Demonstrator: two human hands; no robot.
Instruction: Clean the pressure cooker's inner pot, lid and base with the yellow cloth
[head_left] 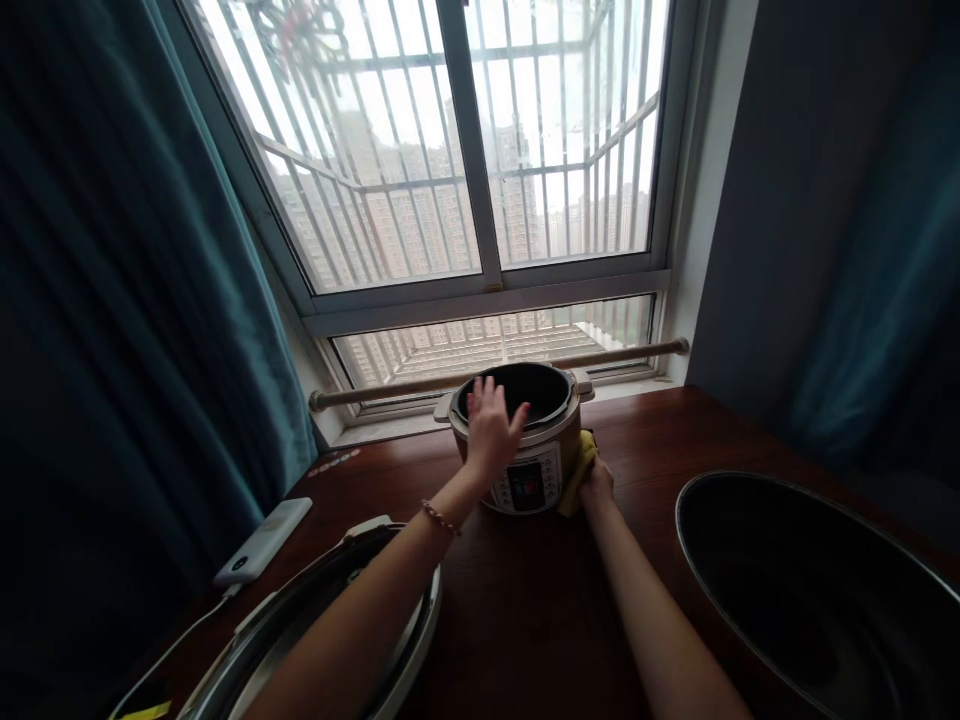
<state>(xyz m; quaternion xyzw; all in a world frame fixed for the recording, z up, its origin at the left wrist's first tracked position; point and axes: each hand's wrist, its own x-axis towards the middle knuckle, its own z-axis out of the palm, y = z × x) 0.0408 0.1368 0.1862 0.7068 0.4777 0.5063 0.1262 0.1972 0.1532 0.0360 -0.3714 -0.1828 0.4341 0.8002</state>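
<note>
1. The electric pressure cooker (538, 448) stands upright and uncovered at the far side of the wooden table (517, 610), just in front of the barred window (491, 270), its control panel (526, 485) facing the wearer
2. The left hand (493, 425) is open, fingers spread, at the cooker's near rim with the fingertips over the dark opening; whether they touch the inside, I cannot tell
3. The right hand (598, 484) grips a bunched yellow cloth (576, 478) against the right side of the cooker's outer wall
4. Under the left forearm, at the lower left, lies the round cooker lid (311, 605), underside up
5. A dark inner pot (750, 570) sits right of the right forearm, apart from the cooker
6. Beyond the lid, a white power bank (266, 540) lies near the blue curtain (225, 200), a white cable (226, 594) plugged in
</note>
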